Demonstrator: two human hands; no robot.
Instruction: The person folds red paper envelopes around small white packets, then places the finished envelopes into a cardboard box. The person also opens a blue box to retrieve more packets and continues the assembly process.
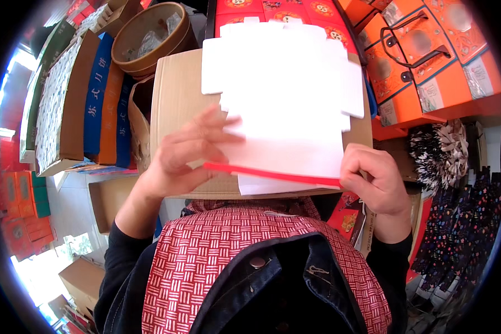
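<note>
A white flat box blank (pixel 284 94) with cut flaps lies before me on a brown cardboard box (pixel 178 78). Its near edge is turned up, so a narrow red strip (pixel 273 173) shows. At the right end of that strip, my right hand (pixel 376 175) pinches the blank with curled fingers. My left hand (pixel 192 147) is at the left end, slightly blurred, its fingers apart and stretched over the white surface. Its lower fingers are beside the strip's tip. Another pale sheet edge (pixel 261 186) shows beneath the strip.
Red printed boxes (pixel 245 6) lie beyond the blank. Orange gift boxes (pixel 417 50) with a dark handle are stacked at the right. A brown tub (pixel 150 39) holding clear plastic stands at the far left, near a carton (pixel 67 106) of small white packets. Patterned dark fabric (pixel 456 228) hangs at the right.
</note>
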